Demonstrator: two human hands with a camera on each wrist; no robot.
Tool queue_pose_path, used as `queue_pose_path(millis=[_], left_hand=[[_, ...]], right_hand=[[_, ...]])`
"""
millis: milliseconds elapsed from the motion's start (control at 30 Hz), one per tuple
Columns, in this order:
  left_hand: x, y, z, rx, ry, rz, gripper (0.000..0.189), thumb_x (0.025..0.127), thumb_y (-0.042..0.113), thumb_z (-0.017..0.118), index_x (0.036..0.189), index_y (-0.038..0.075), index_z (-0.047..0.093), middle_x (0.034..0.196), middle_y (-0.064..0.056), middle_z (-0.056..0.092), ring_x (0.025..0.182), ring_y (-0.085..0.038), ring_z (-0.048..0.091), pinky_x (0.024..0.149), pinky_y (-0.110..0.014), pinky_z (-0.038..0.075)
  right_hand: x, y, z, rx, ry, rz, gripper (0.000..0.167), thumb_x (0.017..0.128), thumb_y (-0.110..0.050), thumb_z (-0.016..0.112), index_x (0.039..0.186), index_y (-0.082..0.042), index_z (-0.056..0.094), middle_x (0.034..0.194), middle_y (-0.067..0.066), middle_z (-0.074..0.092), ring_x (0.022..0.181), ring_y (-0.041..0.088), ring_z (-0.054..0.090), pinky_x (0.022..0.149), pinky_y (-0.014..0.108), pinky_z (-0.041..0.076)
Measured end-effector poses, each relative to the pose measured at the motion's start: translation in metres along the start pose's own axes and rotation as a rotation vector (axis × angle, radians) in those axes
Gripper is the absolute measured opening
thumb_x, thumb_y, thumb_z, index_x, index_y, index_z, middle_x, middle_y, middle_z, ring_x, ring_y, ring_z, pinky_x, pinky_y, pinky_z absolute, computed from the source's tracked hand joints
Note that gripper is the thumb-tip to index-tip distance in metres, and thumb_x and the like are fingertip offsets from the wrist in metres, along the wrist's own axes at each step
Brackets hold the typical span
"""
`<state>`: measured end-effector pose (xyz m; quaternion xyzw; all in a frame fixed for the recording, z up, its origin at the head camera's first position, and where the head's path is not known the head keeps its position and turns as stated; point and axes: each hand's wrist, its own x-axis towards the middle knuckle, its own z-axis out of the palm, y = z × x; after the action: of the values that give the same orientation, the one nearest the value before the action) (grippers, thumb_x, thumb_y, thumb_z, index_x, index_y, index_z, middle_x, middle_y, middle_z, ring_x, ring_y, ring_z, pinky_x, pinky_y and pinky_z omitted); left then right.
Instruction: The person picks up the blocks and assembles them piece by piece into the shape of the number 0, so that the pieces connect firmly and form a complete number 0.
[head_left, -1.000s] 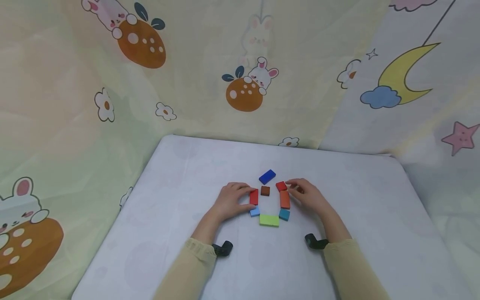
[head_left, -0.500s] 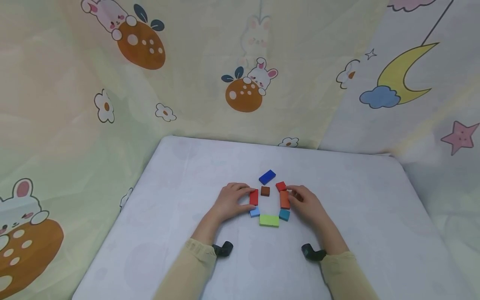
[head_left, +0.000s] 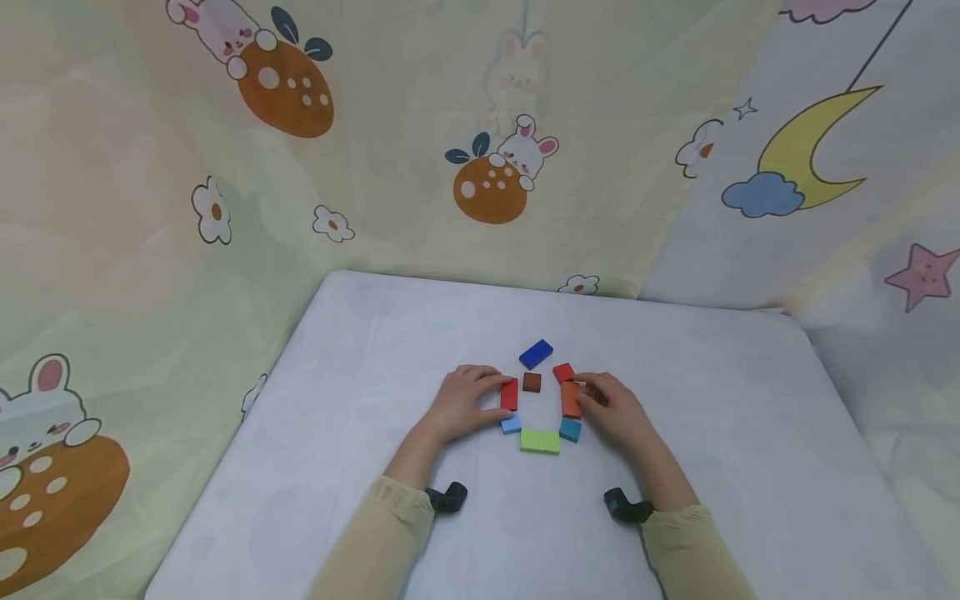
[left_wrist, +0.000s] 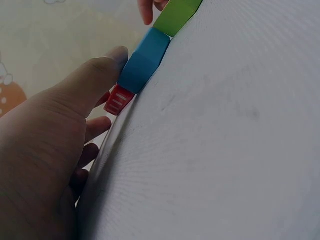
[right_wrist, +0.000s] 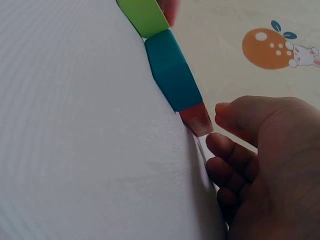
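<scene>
In the head view my left hand [head_left: 463, 404] lies over the left side of a ring of small toy blocks. Its index fingertip is at the far end of a red block [head_left: 509, 395], its thumb at a light blue block [head_left: 512, 425]. The left wrist view shows that thumb right at the top of the blue block [left_wrist: 144, 61]. My right hand [head_left: 615, 408] is beside an orange block [head_left: 571, 400], its index fingertip near a smaller red block [head_left: 563, 372]. In the right wrist view its thumb is slightly apart from the blocks, its other fingers loosely curled.
A lime green block [head_left: 540, 442] and a teal block [head_left: 570, 430] form the near side. A brown block [head_left: 532, 382] lies within the ring and a dark blue block [head_left: 536, 354] lies slanted beyond it. A printed cloth [head_left: 390, 150] hangs behind the white table [head_left: 300, 467].
My right hand has come slightly nearer to me, down along the orange block, with its fingers more curled. The left hand and the blocks stay where they were.
</scene>
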<state>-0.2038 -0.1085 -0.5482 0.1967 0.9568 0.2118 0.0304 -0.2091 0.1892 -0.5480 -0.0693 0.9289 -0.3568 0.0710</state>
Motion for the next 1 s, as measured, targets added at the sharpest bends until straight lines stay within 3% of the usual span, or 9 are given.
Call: queue_pose_path(millis=[300, 567, 667, 1000], left_hand=[[0.004, -0.002, 0.004, -0.034, 0.017, 0.008, 0.062, 0.085, 0.067, 0.061, 0.140, 0.039, 0.053, 0.143, 0.006, 0.053, 0.135, -0.021, 0.043, 0.111, -0.051, 0.036], [0.011, -0.001, 0.002, -0.116, -0.003, -0.041, 0.058, 0.091, 0.064, 0.056, 0.142, 0.037, 0.052, 0.143, 0.004, 0.053, 0.136, -0.022, 0.043, 0.113, -0.053, 0.035], [0.020, 0.004, -0.003, -0.143, -0.028, -0.036, 0.054, 0.092, 0.059, 0.058, 0.141, 0.036, 0.053, 0.141, 0.004, 0.055, 0.134, -0.021, 0.045, 0.112, -0.051, 0.036], [0.052, 0.028, -0.011, -0.094, -0.153, -0.040, 0.045, 0.090, 0.049, 0.067, 0.132, 0.032, 0.061, 0.133, 0.006, 0.059, 0.125, -0.019, 0.049, 0.105, -0.043, 0.045]], right_hand=[[-0.002, -0.001, -0.001, -0.022, 0.009, -0.016, 0.036, 0.095, -0.023, 0.063, 0.130, -0.021, 0.062, 0.102, 0.002, 0.061, 0.094, 0.020, 0.054, 0.085, 0.036, 0.051], [0.000, -0.001, 0.001, -0.032, 0.016, -0.040, 0.036, 0.094, -0.025, 0.064, 0.130, -0.021, 0.062, 0.103, 0.002, 0.061, 0.094, 0.020, 0.054, 0.085, 0.036, 0.050], [0.001, 0.000, 0.001, -0.040, 0.023, -0.043, 0.036, 0.094, -0.025, 0.064, 0.130, -0.021, 0.062, 0.102, 0.002, 0.061, 0.094, 0.020, 0.054, 0.085, 0.036, 0.049], [-0.001, -0.002, 0.001, -0.044, 0.021, -0.040, 0.036, 0.094, -0.025, 0.064, 0.130, -0.020, 0.062, 0.101, 0.002, 0.061, 0.094, 0.020, 0.053, 0.084, 0.036, 0.049]])
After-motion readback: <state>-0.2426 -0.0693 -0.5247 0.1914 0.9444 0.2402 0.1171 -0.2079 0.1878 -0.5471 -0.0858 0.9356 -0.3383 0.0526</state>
